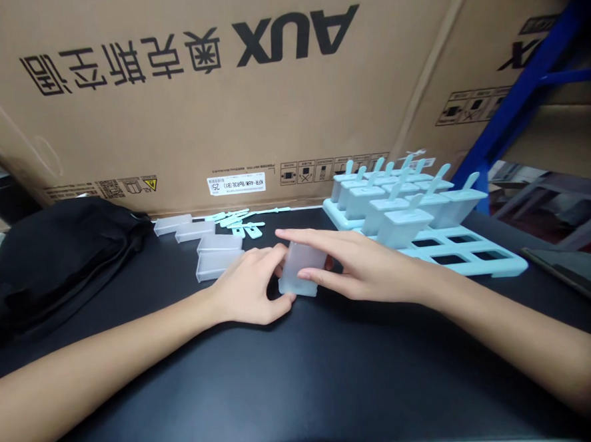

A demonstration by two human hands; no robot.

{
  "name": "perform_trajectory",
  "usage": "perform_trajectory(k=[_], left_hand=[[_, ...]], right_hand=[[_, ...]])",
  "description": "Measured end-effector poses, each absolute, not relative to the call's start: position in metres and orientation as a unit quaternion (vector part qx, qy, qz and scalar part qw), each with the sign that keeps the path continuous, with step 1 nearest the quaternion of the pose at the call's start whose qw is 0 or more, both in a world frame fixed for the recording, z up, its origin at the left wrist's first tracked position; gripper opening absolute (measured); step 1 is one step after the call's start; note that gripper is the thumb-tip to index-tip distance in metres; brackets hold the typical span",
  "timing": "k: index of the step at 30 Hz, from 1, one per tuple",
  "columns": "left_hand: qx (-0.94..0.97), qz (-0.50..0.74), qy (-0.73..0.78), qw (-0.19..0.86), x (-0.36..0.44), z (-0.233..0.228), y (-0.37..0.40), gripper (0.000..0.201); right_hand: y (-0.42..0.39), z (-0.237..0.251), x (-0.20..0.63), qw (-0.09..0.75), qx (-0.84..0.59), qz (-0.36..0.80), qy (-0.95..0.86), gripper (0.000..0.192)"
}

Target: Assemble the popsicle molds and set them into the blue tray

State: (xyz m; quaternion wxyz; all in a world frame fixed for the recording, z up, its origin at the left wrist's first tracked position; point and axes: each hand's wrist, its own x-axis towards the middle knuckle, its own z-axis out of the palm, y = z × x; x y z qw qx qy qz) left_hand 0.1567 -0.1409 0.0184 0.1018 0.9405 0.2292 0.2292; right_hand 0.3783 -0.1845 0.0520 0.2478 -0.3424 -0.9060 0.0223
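Observation:
A translucent ice pop mold (298,269) stands a little tilted in front of me, pinched between both hands. My left hand (249,287) grips its left side, with the thumb at the bottom edge. From the right, my right hand (351,261) is closed around it, thumb on the near face and a finger along the top; its other fingers are mostly hidden. Several loose translucent molds (220,264) lie left of my hands. Behind them is a pile of light blue ice pop sticks (235,218). At right, a light blue rack (508,261) bears several molds with sticks inserted (403,228).
A black cloth bag (67,255) lies on the left of the black table (305,380). Large cardboard boxes (194,127) rise along the back edge. A blue metal frame (532,80) stands at right, near a dark flat object (569,274) at the table's edge.

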Motion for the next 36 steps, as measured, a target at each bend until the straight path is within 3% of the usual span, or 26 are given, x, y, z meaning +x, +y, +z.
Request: perform_trajectory(k=[17,31,36], left_hand=[[0.941,0.234,0.207,0.133,0.156,0.014,-0.135,0.024],[0.954,0.189,0.213,0.093,0.140,0.022,-0.134,0.034],[0.941,0.167,0.285,0.077,0.131,0.036,-0.118,0.024]], right_hand=[[-0.186,0.051,0.376,0.198,-0.340,0.027,-0.919,0.055],[-0.192,0.052,0.364,0.162,-0.378,0.055,-0.910,0.047],[-0.194,0.054,0.363,0.148,-0.390,0.045,-0.908,0.045]])
